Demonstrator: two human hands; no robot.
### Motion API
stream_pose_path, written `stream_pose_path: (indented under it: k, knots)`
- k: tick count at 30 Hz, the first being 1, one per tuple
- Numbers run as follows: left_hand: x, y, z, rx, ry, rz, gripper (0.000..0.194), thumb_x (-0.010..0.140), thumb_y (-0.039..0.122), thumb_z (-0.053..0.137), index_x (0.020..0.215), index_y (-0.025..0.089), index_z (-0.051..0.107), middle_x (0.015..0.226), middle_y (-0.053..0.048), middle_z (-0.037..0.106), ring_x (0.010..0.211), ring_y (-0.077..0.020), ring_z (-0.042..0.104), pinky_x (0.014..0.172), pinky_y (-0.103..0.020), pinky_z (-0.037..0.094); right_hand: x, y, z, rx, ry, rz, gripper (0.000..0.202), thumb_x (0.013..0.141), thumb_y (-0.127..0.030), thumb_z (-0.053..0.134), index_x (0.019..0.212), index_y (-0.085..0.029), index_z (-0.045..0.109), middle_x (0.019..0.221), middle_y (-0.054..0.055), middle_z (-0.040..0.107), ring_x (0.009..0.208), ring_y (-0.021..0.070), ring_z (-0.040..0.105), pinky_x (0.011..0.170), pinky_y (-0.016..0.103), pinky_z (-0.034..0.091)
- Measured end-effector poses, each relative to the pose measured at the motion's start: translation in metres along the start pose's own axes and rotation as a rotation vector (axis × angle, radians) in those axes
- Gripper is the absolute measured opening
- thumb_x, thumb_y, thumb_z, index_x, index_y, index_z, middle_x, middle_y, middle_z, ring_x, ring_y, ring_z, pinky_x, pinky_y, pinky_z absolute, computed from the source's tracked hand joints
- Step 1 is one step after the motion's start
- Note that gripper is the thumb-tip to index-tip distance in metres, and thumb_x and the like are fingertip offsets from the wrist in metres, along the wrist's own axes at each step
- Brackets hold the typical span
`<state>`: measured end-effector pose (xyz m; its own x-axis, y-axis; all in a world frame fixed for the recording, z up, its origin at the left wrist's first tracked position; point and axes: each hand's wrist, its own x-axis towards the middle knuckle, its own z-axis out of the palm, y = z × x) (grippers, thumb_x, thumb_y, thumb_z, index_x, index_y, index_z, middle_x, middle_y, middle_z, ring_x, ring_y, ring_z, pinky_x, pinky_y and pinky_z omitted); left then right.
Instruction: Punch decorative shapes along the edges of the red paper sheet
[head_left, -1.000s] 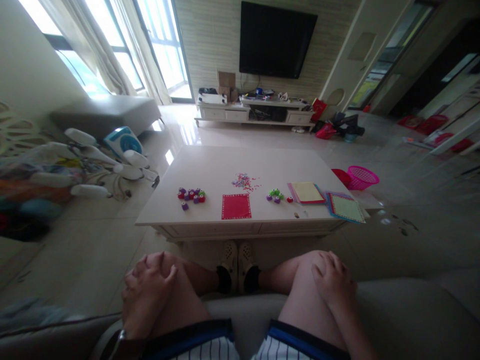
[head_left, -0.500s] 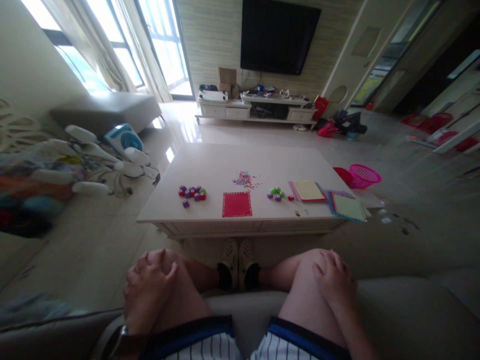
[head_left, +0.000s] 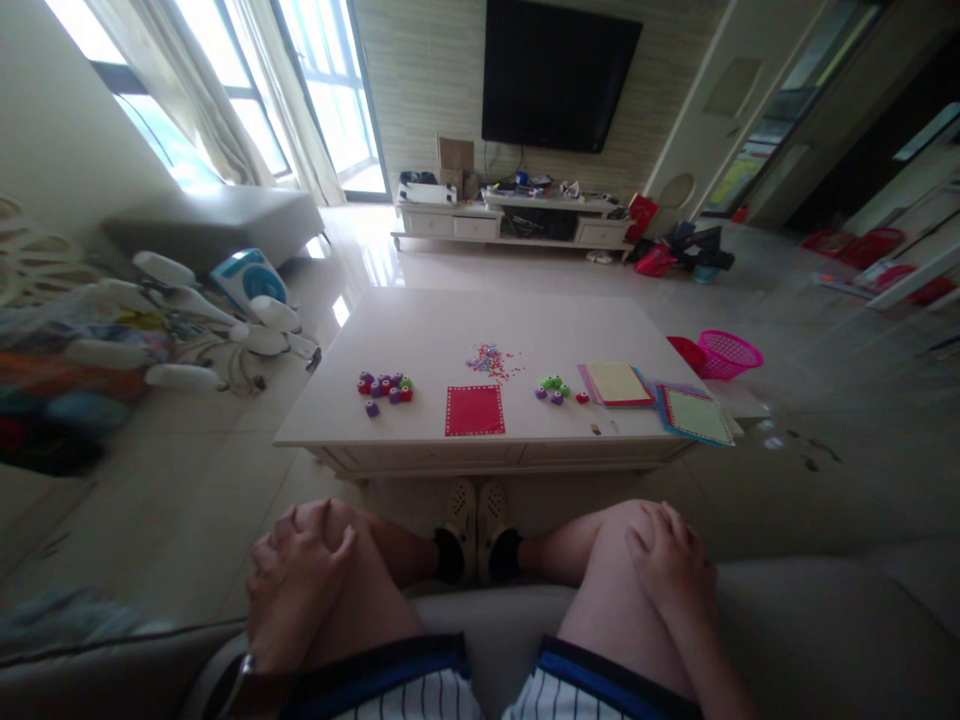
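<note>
My left hand (head_left: 295, 572) rests on my left knee, fingers spread over it and holding nothing. On my right knee lies my right hand (head_left: 673, 562), also open and bare. Beyond my knees, the white table (head_left: 420, 325) bears a red square sheet (head_left: 475, 410) with a dotted border near its front edge. To the sheet's left sit several purple and red cubes (head_left: 385, 388). Tiny coloured pieces (head_left: 491, 361) are scattered behind it. Green and purple cubes (head_left: 553, 388) stand to its right, beside a cream-topped paper stack (head_left: 617, 383) and a green-topped one (head_left: 697, 413).
A pink basket (head_left: 729, 354) is past the table's right end. White lamp-like parts (head_left: 259, 325) and a blue-and-white box (head_left: 249, 281) stand at the left. A low cabinet (head_left: 431, 222) and a television (head_left: 561, 75) are at the back.
</note>
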<state>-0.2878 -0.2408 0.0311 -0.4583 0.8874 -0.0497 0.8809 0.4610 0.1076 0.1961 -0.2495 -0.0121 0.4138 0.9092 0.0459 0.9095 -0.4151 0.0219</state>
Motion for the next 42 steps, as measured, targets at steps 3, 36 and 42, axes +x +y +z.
stream_pose_path:
  k: [3,36,42]
  knots:
    - [0.0,0.001,-0.001,0.001,-0.008,-0.007,0.055,0.104,0.055,0.034,0.144,0.021,0.052,0.145,-0.017,0.051,0.119,-0.0397,0.055,0.093,-0.048,0.051,0.0,0.0,-0.001,-0.004,0.004,-0.012,0.055,0.102,-0.046,0.038,0.145,-0.024,0.064,0.16,0.01,0.051,0.136,0.036,0.053,0.105,0.053,0.053]
    - [-0.001,0.002,-0.004,0.002,-0.027,-0.006,0.055,0.105,0.055,0.034,0.145,0.02,0.051,0.147,-0.017,0.05,0.122,-0.039,0.055,0.095,-0.047,0.051,-0.002,0.001,-0.001,-0.008,-0.003,-0.012,0.054,0.102,-0.046,0.038,0.146,-0.023,0.063,0.161,0.01,0.05,0.134,0.0383,0.054,0.1,0.056,0.054]
    - [0.002,0.001,-0.002,-0.007,-0.031,-0.008,0.058,0.104,0.057,0.031,0.144,0.021,0.052,0.146,-0.016,0.051,0.121,-0.0409,0.054,0.097,-0.052,0.052,0.014,-0.026,-0.008,-0.003,-0.074,-0.146,0.039,0.098,-0.032,0.047,0.127,-0.024,0.073,0.152,0.013,0.059,0.142,0.0387,0.048,0.11,0.063,0.044]
